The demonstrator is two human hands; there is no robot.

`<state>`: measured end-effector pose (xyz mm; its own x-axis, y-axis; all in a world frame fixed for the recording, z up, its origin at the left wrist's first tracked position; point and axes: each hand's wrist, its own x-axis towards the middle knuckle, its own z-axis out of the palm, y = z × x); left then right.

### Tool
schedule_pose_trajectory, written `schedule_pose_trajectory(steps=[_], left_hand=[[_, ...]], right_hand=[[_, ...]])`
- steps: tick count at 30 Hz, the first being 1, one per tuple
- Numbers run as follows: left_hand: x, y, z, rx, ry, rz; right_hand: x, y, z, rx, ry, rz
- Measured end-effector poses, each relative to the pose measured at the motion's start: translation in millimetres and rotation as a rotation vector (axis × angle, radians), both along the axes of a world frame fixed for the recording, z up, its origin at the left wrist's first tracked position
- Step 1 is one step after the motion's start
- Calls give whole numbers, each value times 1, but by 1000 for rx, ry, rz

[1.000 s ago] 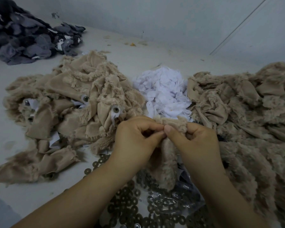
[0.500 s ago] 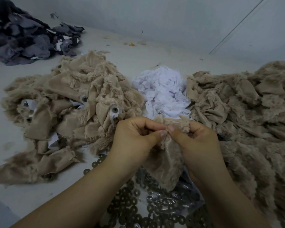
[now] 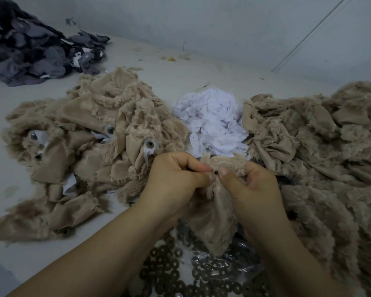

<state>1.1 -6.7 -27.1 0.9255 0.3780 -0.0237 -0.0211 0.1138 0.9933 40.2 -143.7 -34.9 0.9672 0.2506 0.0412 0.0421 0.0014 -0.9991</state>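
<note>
Both hands hold one tan plush fabric piece [image 3: 214, 213] that hangs down between them, backing side toward me. My left hand [image 3: 176, 174] pinches its upper edge from the left, and my right hand [image 3: 248, 183] grips it from the right with curled fingers. A small dark stud [image 3: 216, 173] pokes through the fabric between my two thumbs. Under the hands lie several dark round washers [image 3: 176, 273] spread over the table, some on a clear plastic bag [image 3: 234, 260].
A heap of tan plush pieces fitted with plastic eyes [image 3: 90, 133] lies at the left, another tan plush heap [image 3: 321, 151] at the right. Between them sits a pile of white fabric scraps [image 3: 212, 123]. Dark grey fabric pieces [image 3: 30, 50] lie far left by the wall.
The thumbs have parted slightly and the dark stud now shows through the fabric between them. The hands have barely moved otherwise.
</note>
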Motion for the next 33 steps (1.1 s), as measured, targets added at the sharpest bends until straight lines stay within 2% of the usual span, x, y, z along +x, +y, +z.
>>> schedule_pose_trajectory(steps=[5, 9, 13, 16, 19, 22, 25, 33], left_hand=[[-1, 5, 1, -22, 19, -49], [-2, 8, -3, 19, 28, -63], [-5, 16, 0, 107, 45, -100], [-10, 26, 0, 268, 99, -109], [-19, 31, 2, 436, 174, -333], [-30, 26, 1, 604, 154, -569], [-40, 12, -5, 691, 126, -743], [-58, -8, -22, 929, 142, -849]], right_hand=[[2, 0, 1, -128, 4, -54], [1, -3, 2, -272, -222, -8], [4, -3, 1, -195, -150, 7], [2, -3, 5, -153, -152, -24], [3, -6, 10, -130, -159, -77], [5, -7, 11, -127, -145, -92], [4, -9, 11, -125, -144, -94], [-3, -8, 11, -161, -227, -98]])
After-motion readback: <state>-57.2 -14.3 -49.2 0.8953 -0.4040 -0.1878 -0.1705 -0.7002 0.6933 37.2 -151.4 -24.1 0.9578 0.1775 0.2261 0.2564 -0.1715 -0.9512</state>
